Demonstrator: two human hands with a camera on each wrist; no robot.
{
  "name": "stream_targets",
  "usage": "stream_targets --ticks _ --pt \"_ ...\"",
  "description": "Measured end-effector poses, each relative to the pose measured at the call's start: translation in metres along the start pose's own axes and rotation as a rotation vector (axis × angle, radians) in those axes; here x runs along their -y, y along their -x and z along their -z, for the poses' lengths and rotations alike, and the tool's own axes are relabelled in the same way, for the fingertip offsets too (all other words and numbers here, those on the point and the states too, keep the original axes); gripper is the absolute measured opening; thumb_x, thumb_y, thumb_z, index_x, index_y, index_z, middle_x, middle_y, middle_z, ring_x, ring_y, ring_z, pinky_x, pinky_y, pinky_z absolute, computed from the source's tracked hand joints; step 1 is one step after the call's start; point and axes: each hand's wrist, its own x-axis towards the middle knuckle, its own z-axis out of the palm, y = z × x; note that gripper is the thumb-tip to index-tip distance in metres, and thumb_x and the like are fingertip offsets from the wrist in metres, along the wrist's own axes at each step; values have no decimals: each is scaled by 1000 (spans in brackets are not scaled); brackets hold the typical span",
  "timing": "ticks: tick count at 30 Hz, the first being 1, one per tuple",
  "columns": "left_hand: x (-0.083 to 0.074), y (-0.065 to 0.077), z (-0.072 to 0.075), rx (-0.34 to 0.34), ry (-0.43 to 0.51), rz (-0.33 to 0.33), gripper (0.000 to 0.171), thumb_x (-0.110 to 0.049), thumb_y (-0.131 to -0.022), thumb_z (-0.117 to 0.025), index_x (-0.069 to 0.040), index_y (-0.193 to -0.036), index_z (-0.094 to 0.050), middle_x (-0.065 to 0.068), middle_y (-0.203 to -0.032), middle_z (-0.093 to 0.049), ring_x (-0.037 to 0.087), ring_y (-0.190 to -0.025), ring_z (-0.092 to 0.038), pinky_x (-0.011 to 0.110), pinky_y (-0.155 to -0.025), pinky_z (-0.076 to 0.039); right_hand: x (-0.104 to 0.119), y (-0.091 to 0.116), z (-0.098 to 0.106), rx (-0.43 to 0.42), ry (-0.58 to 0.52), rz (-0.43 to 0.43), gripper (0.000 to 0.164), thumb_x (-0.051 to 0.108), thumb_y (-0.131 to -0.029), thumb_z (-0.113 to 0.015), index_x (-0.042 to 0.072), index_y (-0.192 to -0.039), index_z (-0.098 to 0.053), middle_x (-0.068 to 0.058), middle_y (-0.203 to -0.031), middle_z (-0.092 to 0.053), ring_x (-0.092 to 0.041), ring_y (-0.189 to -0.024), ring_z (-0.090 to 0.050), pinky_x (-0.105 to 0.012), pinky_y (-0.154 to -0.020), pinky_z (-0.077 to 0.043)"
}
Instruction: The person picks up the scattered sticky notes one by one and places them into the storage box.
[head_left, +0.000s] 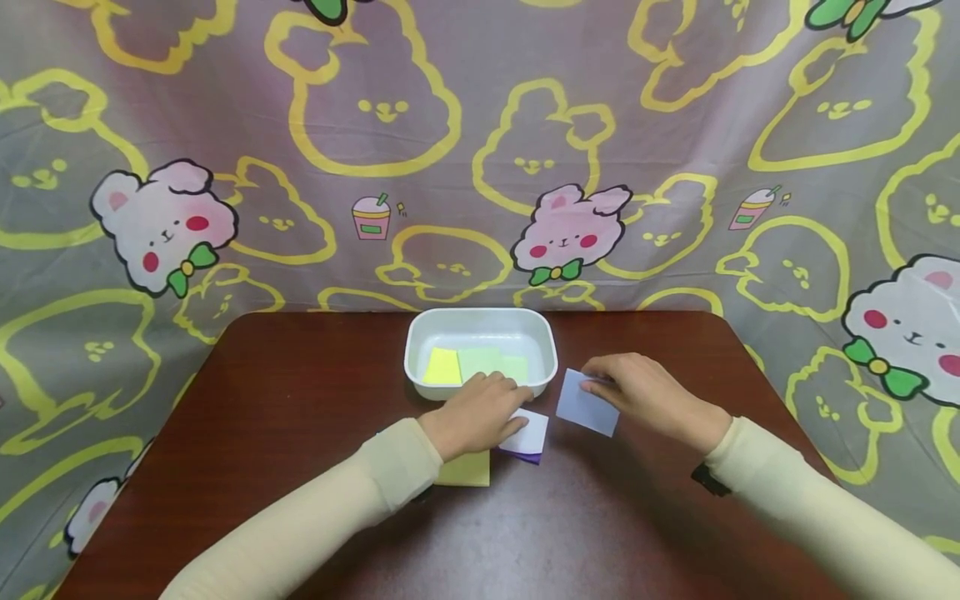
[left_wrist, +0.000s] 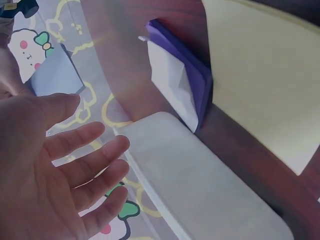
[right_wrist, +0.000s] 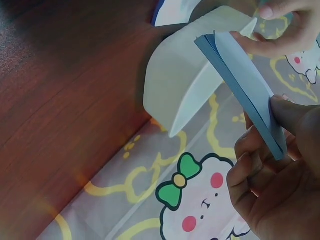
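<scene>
My right hand (head_left: 645, 398) pinches a pale blue sticky note pad (head_left: 588, 407) by its edge, thumb on one face and fingers behind, to the right of the white tray (head_left: 432, 390). In the right wrist view the pad (right_wrist: 250, 100) looks thick, with its top sheet slightly lifted at one end. My left hand (head_left: 480, 415) hovers at the tray's front edge; its fingers (left_wrist: 107, 152) are spread and hold nothing in the left wrist view. Below it lies a purple pad (head_left: 531, 458) with a white sheet (head_left: 528, 432) over it. Beside that is a larger pale yellow pad (head_left: 467, 472), partly hidden by my left arm.
Inside the tray are a bright yellow pad (head_left: 442, 367) and pale green pads (head_left: 480, 362). The brown table (head_left: 300, 392) ends at a patterned curtain (head_left: 450, 200) behind the tray.
</scene>
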Motion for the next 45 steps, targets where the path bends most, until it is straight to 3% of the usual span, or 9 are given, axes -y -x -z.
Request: stream_targets --ticks 4,20,45 --pt "2 -1 4 -27 -13 -3 34 -36 -99 -63 -16 -126 -66 2 -112 -73 21 -101 -65 34 -80 -51 0 -3 1 4 -3 -10 17 19 -91 -76 11 -105 -75 6 -85 -71 -6 -70 -56 -23 -63 -52" --pt "9 -5 17 -21 6 19 37 -35 -101 -61 -14 -131 -64 3 -116 -72 21 -104 -64 35 -84 -52 -3 -13 9 -20 22 -6 17 20 -90 -77 11 -105 -75 5 -85 -72 -7 -69 -57 -25 -64 -54" --pt "26 -4 22 -36 16 68 38 -34 -100 -63 -13 -131 -63 6 -119 -72 25 -110 -64 40 -89 -51 -6 -32 13 -28 49 22 15 21 -91 -76 12 -103 -74 5 -78 -67 -9 -67 -55 -27 -63 -51"
